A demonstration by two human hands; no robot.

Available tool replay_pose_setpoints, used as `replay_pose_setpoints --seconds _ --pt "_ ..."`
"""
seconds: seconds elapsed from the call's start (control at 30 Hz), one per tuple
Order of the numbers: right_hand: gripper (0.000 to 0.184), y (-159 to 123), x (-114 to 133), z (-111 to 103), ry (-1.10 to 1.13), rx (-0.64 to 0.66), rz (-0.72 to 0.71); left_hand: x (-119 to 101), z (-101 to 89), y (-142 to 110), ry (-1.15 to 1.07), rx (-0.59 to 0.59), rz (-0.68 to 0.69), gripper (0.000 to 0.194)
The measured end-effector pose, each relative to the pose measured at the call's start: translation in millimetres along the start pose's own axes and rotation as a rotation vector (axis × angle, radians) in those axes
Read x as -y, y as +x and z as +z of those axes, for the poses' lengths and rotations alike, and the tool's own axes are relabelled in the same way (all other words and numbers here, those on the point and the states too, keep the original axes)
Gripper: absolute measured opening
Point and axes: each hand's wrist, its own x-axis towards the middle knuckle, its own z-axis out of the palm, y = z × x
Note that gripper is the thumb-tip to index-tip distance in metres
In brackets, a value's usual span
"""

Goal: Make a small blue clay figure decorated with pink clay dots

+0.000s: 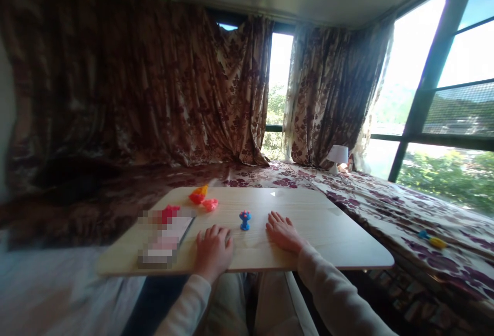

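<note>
A small blue figure with pinkish-red bits on top stands upright on a pale wooden table, between my two hands and touching neither. My left hand rests palm down near the table's front edge, its fingers loosely spread. To the right of the figure, my right hand lies flat with the fingers stretched out. Neither hand holds anything. Beyond my left hand are an orange-and-red lump and a pinkish-red lump; their material is hard to tell.
Left of my left hand lies a flat oblong object, blurred out, with a crimson lump behind it. A white lamp stands on the patterned cloth at the right rear. Blue and yellow items lie far right.
</note>
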Motion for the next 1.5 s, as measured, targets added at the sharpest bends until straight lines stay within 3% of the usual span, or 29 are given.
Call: replay_pose_setpoints --seconds 0.2,0.5,0.77,0.83,1.03,1.13,1.27,1.33,1.4,1.5 --pt "0.055 -53.6 13.8 9.7 0.053 0.033 -0.196 -2.3 -3.3 -1.4 0.014 0.000 0.012 0.024" --pt "0.050 9.0 1.7 -1.9 0.010 -0.034 0.040 -0.3 -0.4 0.3 0.005 -0.007 0.013 0.024" --pt "0.052 -55.7 17.5 15.8 0.075 0.028 -0.263 -3.0 -2.3 0.7 -0.003 -0.001 0.006 0.024" --pt "0.052 -50.2 17.8 12.6 0.070 0.042 -0.229 -3.9 -3.8 0.5 0.007 0.008 0.007 0.025" --pt "0.052 5.5 2.9 -4.4 0.023 -0.008 -0.006 -1.9 -2.7 0.7 0.011 0.010 0.013 0.025" --pt "0.052 -2.6 3.9 -1.2 0.018 0.001 -0.048 -1.0 -1.9 0.4 0.009 0.009 0.011 0.025" --pt "0.051 -46.4 15.6 10.3 0.044 0.036 -0.260 -1.8 -2.4 -0.1 0.009 0.003 0.016 0.025" --pt "0.052 -57.2 19.0 12.3 0.057 0.042 -0.298 -2.2 -2.5 0.1 0.011 0.000 0.012 0.025" --pt "0.052 -50.3 17.7 10.4 0.057 0.050 -0.266 -2.2 -2.3 0.4 0.015 0.004 0.009 0.026" --pt "0.051 -16.8 8.0 2.8 0.032 0.042 -0.113 -1.4 -2.0 1.1 0.020 0.011 0.015 0.026"
